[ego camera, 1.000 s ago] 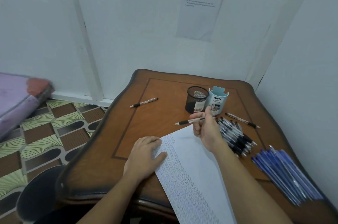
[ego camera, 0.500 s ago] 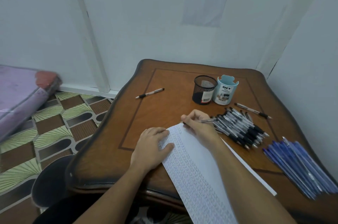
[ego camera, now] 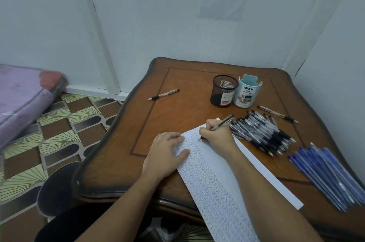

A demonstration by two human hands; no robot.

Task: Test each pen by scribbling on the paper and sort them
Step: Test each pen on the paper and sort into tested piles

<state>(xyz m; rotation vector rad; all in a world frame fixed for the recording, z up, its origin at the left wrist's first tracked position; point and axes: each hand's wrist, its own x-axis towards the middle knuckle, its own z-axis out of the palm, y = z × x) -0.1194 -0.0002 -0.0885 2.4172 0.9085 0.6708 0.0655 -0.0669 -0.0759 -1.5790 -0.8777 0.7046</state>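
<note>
In the corner of a white-walled room, a brown wooden surface [ego camera: 187, 87] carried everything. A long sheet of paper [ego camera: 227, 178], covered with rows of small scribbles, lay slanted across its near side and hung past the front edge. Near the right edge lay a heap of blue pens [ego camera: 325, 174]. Between that heap and the two cups lay a heap of black-gripped pens [ego camera: 262, 133], just beside the paper. The left hand [ego camera: 166, 152] rested flat on the paper's left edge, its fingers [ego camera: 173, 136] relaxed and slightly apart, thumb on the sheet. The right hand [ego camera: 215, 136] sat at the paper's far end, fingers curled tight round a pen [ego camera: 225, 121] whose tip was down on the sheet. A black mesh cup [ego camera: 223, 91] and a pale blue organizer [ego camera: 246, 91] stood side by side toward the far edge. A left stray pen [ego camera: 164, 94] lay well apart on the bare wood, and a right stray pen [ego camera: 278, 114] lay just beyond the black-gripped heap.
</note>
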